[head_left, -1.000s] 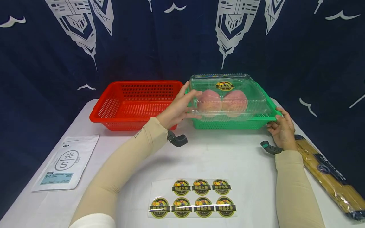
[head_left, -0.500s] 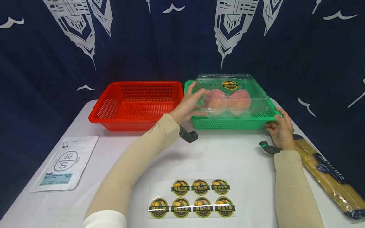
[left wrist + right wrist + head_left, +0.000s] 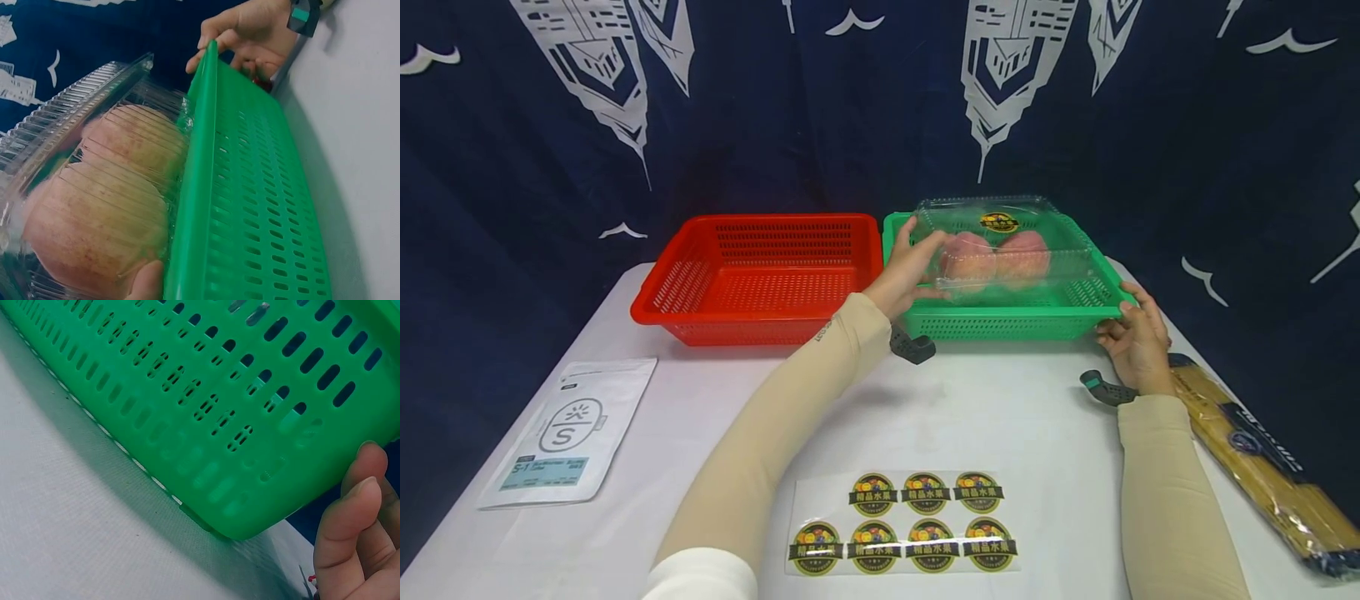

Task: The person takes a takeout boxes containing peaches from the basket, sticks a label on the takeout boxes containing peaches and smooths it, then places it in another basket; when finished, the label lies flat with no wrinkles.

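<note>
Left hand (image 3: 904, 275) gripped the clear clamshell (image 3: 1007, 242) of 2 peaches, sitting low inside the green basket (image 3: 1000, 321), while right hand (image 3: 1131, 337) curled round the basket's corner, probably steadying it.

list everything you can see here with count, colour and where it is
clear box: 1, transparent with a round label, in the green basket
peaches: 2, pink, inside the clear box
green basket: 1, green, table rear right
red basket: 1, red, left of the green basket
sticker sheet: 1, seven round black and yellow stickers, table front centre
pouch: 1, white, table front left
spaghetti pack: 1, yellow with dark band, table right edge
table: 1, white
curtain: 1, dark blue with white print, behind
left hand: holds the clear box's left end
right hand: fingers on the green basket's right corner
</note>
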`<state>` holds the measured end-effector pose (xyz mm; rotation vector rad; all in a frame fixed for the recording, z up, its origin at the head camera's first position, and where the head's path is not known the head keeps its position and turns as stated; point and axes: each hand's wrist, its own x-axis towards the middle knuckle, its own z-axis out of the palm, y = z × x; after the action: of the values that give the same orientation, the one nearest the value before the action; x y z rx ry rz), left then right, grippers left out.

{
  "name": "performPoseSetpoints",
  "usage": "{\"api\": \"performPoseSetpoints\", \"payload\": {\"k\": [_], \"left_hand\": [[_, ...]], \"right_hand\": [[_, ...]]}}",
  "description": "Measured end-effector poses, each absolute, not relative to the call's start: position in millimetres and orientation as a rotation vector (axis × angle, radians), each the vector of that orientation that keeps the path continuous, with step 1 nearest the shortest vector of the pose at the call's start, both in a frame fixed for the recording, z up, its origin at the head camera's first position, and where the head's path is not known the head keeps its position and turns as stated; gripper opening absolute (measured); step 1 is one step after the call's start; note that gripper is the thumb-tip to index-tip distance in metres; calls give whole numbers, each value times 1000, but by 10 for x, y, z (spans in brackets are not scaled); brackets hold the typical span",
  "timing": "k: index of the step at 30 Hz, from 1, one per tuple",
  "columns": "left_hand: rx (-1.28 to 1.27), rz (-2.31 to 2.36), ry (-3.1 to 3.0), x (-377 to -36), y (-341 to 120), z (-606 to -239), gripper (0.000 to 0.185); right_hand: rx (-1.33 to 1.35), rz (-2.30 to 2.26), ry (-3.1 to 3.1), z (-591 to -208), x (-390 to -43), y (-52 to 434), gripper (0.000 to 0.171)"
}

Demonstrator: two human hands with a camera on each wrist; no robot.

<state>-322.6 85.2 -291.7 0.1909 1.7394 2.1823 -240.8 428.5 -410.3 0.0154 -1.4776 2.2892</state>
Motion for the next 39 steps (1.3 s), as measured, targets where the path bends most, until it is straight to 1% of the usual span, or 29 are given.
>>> {"api": "performPoseSetpoints", "payload": {"k": [6,18,35,39], "left_hand": [[167,2191,1764,-3285,900,-2974,93],[133,2134,1844,-3399,1002,-3051,91],[94,2099,1971,-3399,1112,-3156,84],[51,2089,2009,-3429,1154,-3188,84]], "right_hand": [[15,2272,-1492,-4117,-2416,4291,29],[8,2265,-1494,-4113,-2398,4293,29],[-2,2268,-1503,-4081,-2409,4267,30],[10,2269,-1501,-4085,-2400,4267,29]]}}
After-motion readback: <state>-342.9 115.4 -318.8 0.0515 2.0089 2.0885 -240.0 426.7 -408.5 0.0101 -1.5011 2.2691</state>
